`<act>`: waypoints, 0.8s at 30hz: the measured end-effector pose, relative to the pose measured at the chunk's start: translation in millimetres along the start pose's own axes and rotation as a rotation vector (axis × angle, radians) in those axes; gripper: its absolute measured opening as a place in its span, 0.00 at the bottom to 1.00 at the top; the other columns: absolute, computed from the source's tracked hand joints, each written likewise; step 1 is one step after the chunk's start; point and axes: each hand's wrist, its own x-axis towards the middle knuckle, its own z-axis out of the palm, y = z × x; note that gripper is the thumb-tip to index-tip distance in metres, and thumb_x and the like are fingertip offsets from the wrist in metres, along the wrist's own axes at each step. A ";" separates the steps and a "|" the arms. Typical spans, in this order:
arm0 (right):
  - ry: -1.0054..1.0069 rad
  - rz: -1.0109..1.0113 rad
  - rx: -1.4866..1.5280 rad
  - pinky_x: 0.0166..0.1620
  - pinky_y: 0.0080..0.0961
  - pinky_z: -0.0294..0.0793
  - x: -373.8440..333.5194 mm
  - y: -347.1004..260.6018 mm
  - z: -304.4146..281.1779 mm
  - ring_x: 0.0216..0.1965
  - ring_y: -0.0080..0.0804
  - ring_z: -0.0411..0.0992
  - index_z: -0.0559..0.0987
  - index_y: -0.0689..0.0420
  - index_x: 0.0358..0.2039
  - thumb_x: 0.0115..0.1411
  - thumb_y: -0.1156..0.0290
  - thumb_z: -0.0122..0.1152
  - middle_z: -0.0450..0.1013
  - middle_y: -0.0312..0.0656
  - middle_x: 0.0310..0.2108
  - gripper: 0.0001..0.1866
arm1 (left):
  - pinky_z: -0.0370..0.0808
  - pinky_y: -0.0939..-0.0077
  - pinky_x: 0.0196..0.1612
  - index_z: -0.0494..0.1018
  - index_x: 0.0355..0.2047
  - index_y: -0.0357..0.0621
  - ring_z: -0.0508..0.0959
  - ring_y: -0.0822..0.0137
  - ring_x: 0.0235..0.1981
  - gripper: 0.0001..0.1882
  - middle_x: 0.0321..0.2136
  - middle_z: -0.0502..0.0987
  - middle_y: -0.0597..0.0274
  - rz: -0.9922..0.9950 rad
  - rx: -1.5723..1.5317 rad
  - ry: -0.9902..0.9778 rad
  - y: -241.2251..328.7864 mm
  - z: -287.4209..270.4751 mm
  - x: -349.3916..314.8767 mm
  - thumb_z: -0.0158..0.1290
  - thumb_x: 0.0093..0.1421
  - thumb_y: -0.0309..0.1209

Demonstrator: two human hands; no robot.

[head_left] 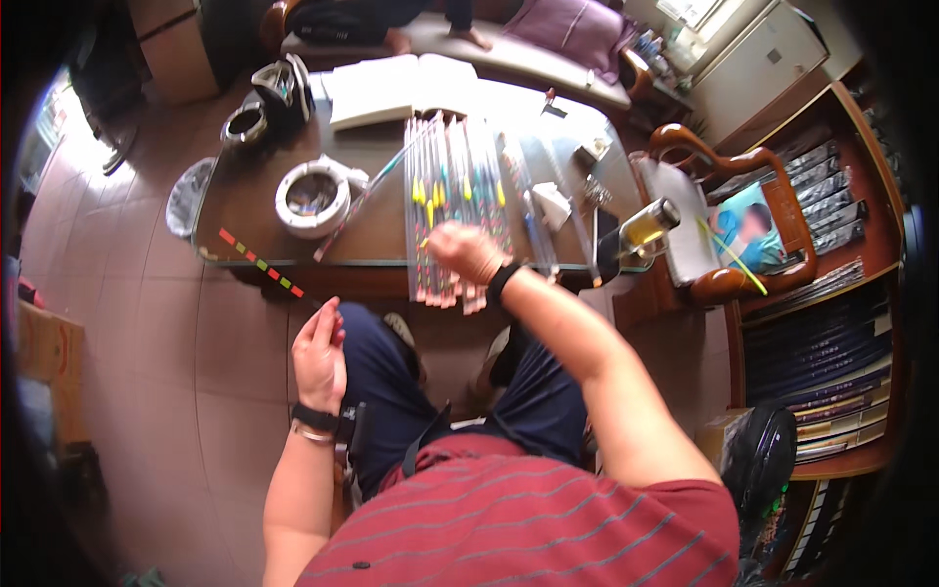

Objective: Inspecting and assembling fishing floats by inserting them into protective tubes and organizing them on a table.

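Observation:
My left hand (pixel 321 354) is off the near left edge of the table, its fingers pinched together at the end of a slim fishing float. The float's tip (pixel 260 262), banded in red, yellow and green, points away to the far left. Over the near part of a row of long clear tubes (pixel 425 166) my right hand (pixel 464 250) is closed, fingers curled under; whatever they may hold is hidden. Thin floats with yellow, teal and pink parts show inside these tubes, which lie side by side on the table.
The dark glass-topped table (pixel 377 235) bears a white round container (pixel 313 198), an open book (pixel 391 90), a crumpled tissue (pixel 553 205) and a bottle of yellowish liquid (pixel 648 230). A wooden armchair (pixel 685 147) stands right. Another person's feet (pixel 396 41) rest on the far sofa.

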 end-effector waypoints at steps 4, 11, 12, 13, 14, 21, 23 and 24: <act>-0.046 0.068 -0.028 0.39 0.29 0.78 -13.4 47.1 18.7 0.39 0.36 0.74 0.72 0.54 0.31 0.52 0.76 0.54 0.71 0.40 0.32 0.04 | 0.71 0.88 0.37 0.78 0.44 0.39 0.76 0.79 0.33 0.11 0.34 0.80 0.68 -0.029 0.021 0.015 -8.6 2.3 -6.1 0.57 0.62 0.29; 0.070 0.225 0.059 0.37 0.31 0.78 -15.2 41.0 19.7 0.36 0.37 0.75 0.73 0.55 0.28 0.55 0.74 0.55 0.73 0.39 0.32 0.01 | 0.74 0.87 0.39 0.77 0.46 0.40 0.78 0.77 0.35 0.12 0.34 0.80 0.64 -0.062 0.000 -0.045 -4.9 -0.1 -12.6 0.55 0.62 0.26; 0.123 0.247 0.089 0.38 0.32 0.77 -17.3 41.1 20.5 0.36 0.38 0.75 0.74 0.55 0.27 0.55 0.72 0.58 0.73 0.40 0.32 0.03 | 0.74 0.87 0.39 0.76 0.46 0.40 0.78 0.76 0.36 0.12 0.34 0.80 0.64 -0.079 -0.015 -0.062 -4.6 1.3 -13.8 0.55 0.62 0.25; 0.173 0.283 0.138 0.39 0.33 0.76 -16.3 33.8 14.5 0.36 0.39 0.74 0.75 0.55 0.27 0.55 0.71 0.60 0.73 0.40 0.32 0.04 | 0.75 0.86 0.39 0.76 0.46 0.41 0.78 0.75 0.36 0.12 0.35 0.80 0.63 -0.084 -0.019 -0.076 -5.8 -1.2 -14.4 0.55 0.62 0.26; 0.222 0.320 0.186 0.39 0.34 0.76 -18.1 24.5 7.3 0.35 0.39 0.74 0.77 0.55 0.27 0.55 0.70 0.61 0.73 0.40 0.32 0.04 | 0.75 0.86 0.39 0.76 0.46 0.41 0.78 0.75 0.36 0.12 0.35 0.80 0.63 -0.081 -0.016 -0.064 -5.8 -2.2 -15.5 0.55 0.62 0.26; 0.406 0.903 1.229 0.33 0.16 0.71 -37.6 -42.7 -8.1 0.28 0.16 0.70 0.82 0.61 0.37 0.59 0.74 0.63 0.77 0.34 0.29 0.07 | 0.74 0.80 0.42 0.77 0.46 0.42 0.78 0.74 0.38 0.11 0.35 0.80 0.66 -0.254 -0.144 -0.119 -12.2 -0.1 -16.3 0.54 0.63 0.29; 0.359 0.999 1.543 0.34 0.13 0.71 -36.4 -65.1 -26.2 0.29 0.15 0.70 0.80 0.62 0.42 0.61 0.75 0.60 0.76 0.33 0.30 0.10 | 0.74 0.80 0.42 0.77 0.46 0.42 0.78 0.74 0.38 0.11 0.35 0.80 0.66 -0.267 -0.141 -0.122 -13.5 1.4 -18.7 0.54 0.63 0.29; 0.356 1.006 1.552 0.34 0.13 0.71 -37.8 -73.3 -30.3 0.29 0.15 0.70 0.80 0.62 0.42 0.61 0.75 0.60 0.76 0.33 0.30 0.10 | 0.74 0.80 0.42 0.77 0.46 0.42 0.78 0.74 0.38 0.11 0.35 0.80 0.66 -0.276 -0.142 -0.139 -14.4 3.2 -19.6 0.54 0.63 0.29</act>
